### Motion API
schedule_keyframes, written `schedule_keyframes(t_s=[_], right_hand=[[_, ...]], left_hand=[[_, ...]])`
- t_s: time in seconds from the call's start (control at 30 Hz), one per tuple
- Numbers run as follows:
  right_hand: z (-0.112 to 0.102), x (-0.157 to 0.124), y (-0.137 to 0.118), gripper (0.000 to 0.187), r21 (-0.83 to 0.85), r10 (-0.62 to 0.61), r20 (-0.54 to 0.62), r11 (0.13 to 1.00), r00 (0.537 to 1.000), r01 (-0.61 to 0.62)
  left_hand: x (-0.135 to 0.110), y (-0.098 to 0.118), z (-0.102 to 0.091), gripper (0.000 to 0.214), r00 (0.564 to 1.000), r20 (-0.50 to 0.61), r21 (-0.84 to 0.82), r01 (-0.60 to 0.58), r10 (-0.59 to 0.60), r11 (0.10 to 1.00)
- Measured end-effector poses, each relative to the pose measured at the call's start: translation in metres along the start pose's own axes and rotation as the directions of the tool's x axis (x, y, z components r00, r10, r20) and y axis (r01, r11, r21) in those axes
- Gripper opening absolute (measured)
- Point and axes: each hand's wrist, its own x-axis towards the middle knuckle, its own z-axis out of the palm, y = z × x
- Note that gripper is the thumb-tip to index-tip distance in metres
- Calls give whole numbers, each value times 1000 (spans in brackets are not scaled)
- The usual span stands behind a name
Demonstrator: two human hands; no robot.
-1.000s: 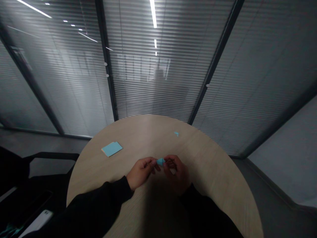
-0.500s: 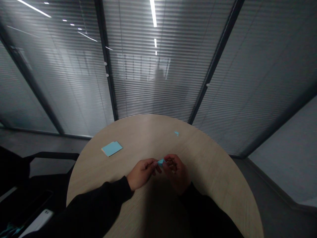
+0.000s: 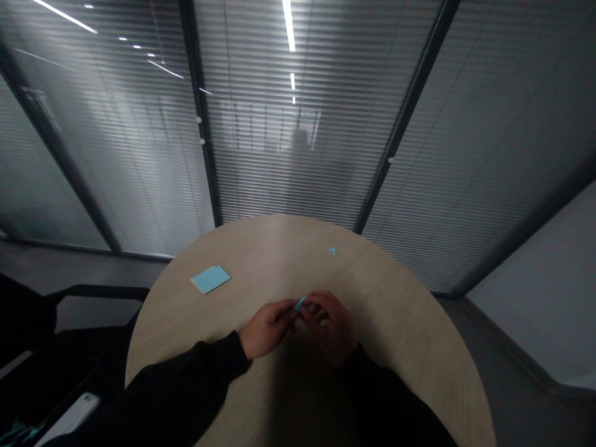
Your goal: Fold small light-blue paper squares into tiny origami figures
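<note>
Between my two hands, just above the round wooden table (image 3: 261, 248), is a small piece of folded blue paper (image 3: 300, 304). My left hand (image 3: 267, 328) pinches its left end between thumb and fingers. From the other side my right hand (image 3: 331, 326) grips it with curled fingers, which cover part of it. Only a narrow blue strip shows, so its full shape is hidden. A stack of light blue paper sheets (image 3: 211, 280) lies on the table's left side. Farther back on the right rests a tiny folded blue paper shape (image 3: 332, 251).
A black chair (image 3: 100, 290) stands at the left of the table, with a white phone-like object (image 3: 74, 416) low in the corner. Glass partitions with blinds (image 3: 288, 180) rise behind the table's far edge. A pale wall (image 3: 540, 292) is at the right.
My fingers have closed further around the folded paper, and it has turned so that less of it shows. Both hands are slightly closer together. The things lying on the table stay put.
</note>
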Motion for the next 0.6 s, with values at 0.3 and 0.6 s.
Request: schedule_keyframes(t_s=[0.3,0.6], right_hand=[[0,-2,5,14,-84,-16,-6,996,1000,15],[-1,-2,10,14,-69,20,17,997,1000,-19]], left_hand=[[1,-6,-1,37,1000,22,-42,-9,10,999],[0,-2,0,41,1000,0,-38,7,-7,999]])
